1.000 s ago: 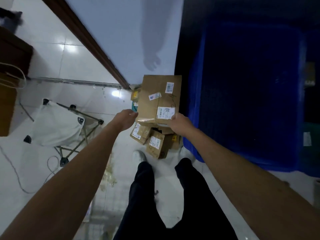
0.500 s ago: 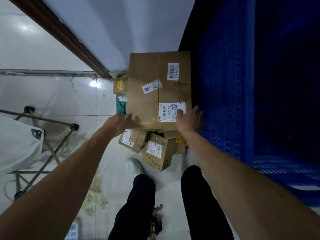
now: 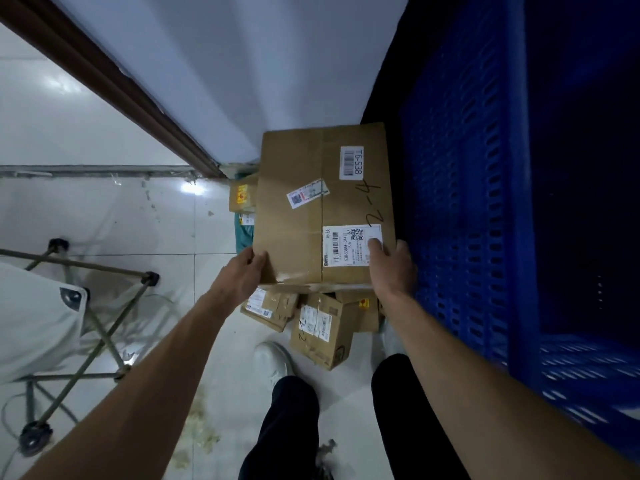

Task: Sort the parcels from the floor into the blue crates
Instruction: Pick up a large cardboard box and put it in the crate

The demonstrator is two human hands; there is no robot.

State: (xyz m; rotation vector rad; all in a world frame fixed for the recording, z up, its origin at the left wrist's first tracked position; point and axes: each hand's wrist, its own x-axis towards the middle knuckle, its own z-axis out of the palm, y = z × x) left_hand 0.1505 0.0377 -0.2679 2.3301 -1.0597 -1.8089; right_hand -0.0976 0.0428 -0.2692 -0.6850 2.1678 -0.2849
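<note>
Both hands hold a large brown cardboard box [image 3: 304, 209] with white barcode labels by its near corners; the left hand [image 3: 242, 275] has its fingers [image 3: 258, 263] curled round the left corner; the right hand [image 3: 391, 268] grips the right corner, one digit pressed on a label; the box sits over smaller brown cardboard parcels [image 3: 322, 327] on the white tiled floor [image 3: 104, 220], just beside the perforated wall of a tall blue plastic crate [image 3: 460, 202]; a white fabric folding stool [image 3: 38, 313] stands well apart on the left.
</note>
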